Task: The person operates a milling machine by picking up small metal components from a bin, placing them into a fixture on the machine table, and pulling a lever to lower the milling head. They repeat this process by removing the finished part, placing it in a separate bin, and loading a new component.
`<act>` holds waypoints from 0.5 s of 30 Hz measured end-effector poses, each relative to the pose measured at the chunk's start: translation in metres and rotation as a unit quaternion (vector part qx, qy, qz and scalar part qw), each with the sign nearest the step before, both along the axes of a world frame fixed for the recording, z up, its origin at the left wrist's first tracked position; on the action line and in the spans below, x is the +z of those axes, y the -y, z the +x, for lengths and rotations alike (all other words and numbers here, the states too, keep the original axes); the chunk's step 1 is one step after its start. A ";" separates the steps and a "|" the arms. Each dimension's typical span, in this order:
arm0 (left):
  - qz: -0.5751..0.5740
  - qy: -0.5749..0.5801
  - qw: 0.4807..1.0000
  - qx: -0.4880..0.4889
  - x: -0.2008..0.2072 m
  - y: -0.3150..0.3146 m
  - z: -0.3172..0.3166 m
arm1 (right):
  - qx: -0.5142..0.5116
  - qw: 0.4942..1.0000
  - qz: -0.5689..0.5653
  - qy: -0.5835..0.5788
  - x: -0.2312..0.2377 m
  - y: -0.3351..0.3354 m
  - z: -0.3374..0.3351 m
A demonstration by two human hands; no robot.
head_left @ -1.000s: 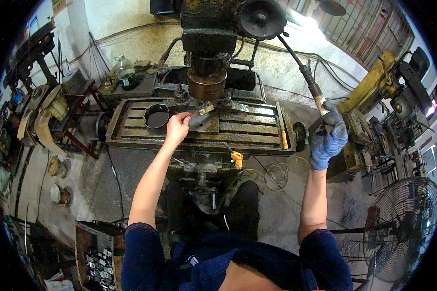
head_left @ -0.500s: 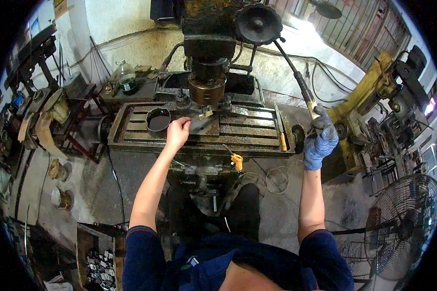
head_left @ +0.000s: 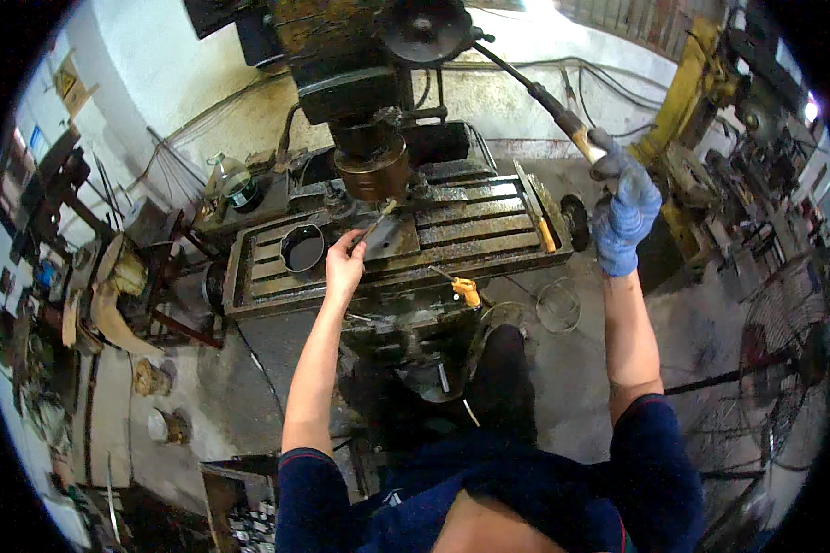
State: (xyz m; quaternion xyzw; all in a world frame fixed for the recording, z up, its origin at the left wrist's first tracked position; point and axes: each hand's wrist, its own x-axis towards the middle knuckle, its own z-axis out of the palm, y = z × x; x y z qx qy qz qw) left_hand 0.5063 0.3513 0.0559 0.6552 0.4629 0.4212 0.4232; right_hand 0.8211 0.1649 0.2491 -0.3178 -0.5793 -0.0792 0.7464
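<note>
Brush slants up-right, pinched by left hand, tip near spindle; right hand wraps lever.

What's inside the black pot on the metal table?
The pot holds what looks like dark liquid. Whatever lies underneath is covered, so I can't see it.

I count 1 brush, 1 long lever, 1 dark cup, 1 air gun, 1 bottle, maybe 1 fan, kinda blurry
</note>
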 end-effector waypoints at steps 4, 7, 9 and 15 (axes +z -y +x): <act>-0.017 0.015 1.000 0.008 0.001 0.000 0.003 | -0.005 1.000 -0.012 -0.009 0.016 0.003 -0.003; -0.028 0.040 0.999 0.002 -0.003 -0.005 0.006 | 0.015 1.000 0.003 -0.006 0.026 0.000 0.001; -0.037 0.054 0.998 -0.001 -0.003 -0.006 0.006 | -0.008 1.000 0.030 0.001 0.033 -0.007 0.002; -0.041 0.081 0.996 -0.014 -0.004 -0.012 0.012 | -0.015 0.999 0.048 0.016 0.051 -0.014 0.014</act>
